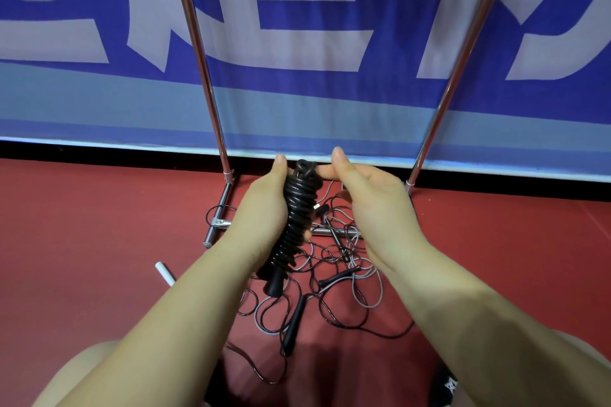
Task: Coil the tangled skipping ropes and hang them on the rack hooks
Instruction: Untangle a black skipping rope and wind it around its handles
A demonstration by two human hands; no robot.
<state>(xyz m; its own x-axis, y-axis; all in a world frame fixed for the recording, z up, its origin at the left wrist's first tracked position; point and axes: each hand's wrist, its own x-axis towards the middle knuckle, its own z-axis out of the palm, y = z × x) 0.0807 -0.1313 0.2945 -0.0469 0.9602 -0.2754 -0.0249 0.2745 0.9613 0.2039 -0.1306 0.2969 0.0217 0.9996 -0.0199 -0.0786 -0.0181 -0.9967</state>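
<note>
My left hand (264, 208) grips a black skipping rope (296, 225) wound tightly round its handles into a thick bundle, held upright in the middle of the head view. A black handle end sticks out below the bundle. My right hand (367, 198) pinches the rope's top loop at the upper end of the bundle. Beneath both hands a tangle of thin black and grey ropes (334, 277) with several black handles lies on the red floor. The metal rack (211, 89) rises behind it; its hooks are out of frame.
The rack's two chrome uprights slant up left and right (463, 59), with base bars (218, 208) on the floor. A blue and white banner (314, 43) stands just behind. A white handle (165, 273) lies on the floor at left. My knees show at the bottom corners.
</note>
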